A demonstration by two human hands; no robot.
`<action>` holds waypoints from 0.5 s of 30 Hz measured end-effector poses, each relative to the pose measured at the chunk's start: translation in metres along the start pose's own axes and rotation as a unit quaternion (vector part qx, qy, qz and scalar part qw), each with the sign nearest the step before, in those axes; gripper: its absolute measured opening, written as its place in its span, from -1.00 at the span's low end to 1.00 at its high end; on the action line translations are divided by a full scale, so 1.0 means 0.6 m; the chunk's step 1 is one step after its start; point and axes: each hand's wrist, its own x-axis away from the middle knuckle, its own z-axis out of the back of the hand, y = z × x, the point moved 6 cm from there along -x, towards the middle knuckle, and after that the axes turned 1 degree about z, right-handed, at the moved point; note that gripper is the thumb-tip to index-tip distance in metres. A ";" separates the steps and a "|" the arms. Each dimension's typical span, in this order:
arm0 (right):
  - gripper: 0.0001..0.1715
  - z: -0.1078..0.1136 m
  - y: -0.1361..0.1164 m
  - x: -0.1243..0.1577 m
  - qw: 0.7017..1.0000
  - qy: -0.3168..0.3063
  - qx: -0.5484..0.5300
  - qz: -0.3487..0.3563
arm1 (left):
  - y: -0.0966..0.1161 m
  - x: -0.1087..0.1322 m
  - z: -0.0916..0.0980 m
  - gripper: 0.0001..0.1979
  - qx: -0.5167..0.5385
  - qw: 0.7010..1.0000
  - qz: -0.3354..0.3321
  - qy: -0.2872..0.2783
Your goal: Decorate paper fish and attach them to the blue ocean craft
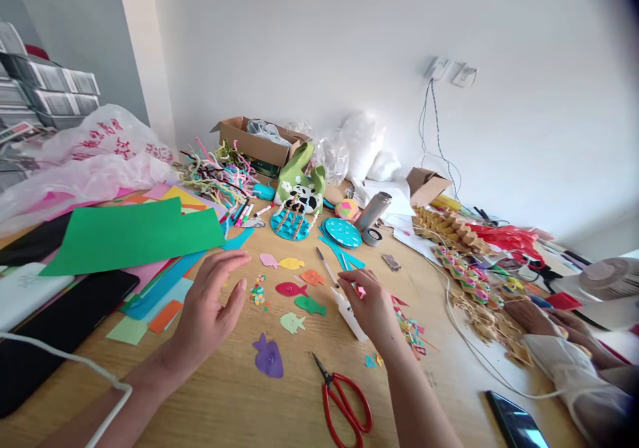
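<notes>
My left hand (212,295) hovers over the table, thumb and fingers apart, with nothing in it. Over the white glue bottle (352,318), my right hand (372,305) has its fingertips drawn together in a pinch. A small pink bit shows by those fingers; whether they hold it I cannot make out. Between the hands lie several paper fish, among them a crimson fish (291,289), a green fish (310,305), an orange fish (313,277) and a yellow fish (291,263). Small paper dots (257,293) lie near my left hand. Closer in is a purple fish (268,359).
Red-handled scissors (344,401) lie in front, a phone (516,421) at right. Coloured paper (134,235) is stacked left. Blue discs (342,233), a steel flask (374,210) and a green panda bag (302,185) stand behind. Another person's sleeve (559,368) is at right.
</notes>
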 end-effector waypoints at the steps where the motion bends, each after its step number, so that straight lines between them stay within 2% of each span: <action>1: -0.78 -0.015 -0.008 -0.013 0.999 -0.033 0.014 0.016 | 0.003 -0.001 0.001 -0.70 -0.013 1.000 -0.016 0.003; 3: -0.83 -0.052 -0.022 -0.038 0.992 -0.105 0.047 0.042 | -0.006 0.000 0.004 -0.70 -0.028 0.999 -0.025 0.018; 5: -0.85 -0.095 -0.030 -0.061 0.976 -0.186 0.097 0.049 | -0.031 0.002 0.009 -0.73 -0.033 0.999 -0.003 0.034; 8: -0.83 -0.155 -0.037 -0.081 0.925 -0.311 0.208 0.069 | -0.075 0.008 0.014 -0.76 -0.021 0.997 0.054 0.051; 11: -0.80 -0.188 -0.040 -0.095 0.896 -0.357 0.251 0.080 | -0.102 0.014 0.014 -0.74 0.021 0.992 0.112 0.059; 15: -0.76 -0.212 -0.038 -0.106 0.874 -0.387 0.286 0.073 | -0.097 0.020 0.004 -0.73 0.054 0.990 0.128 0.032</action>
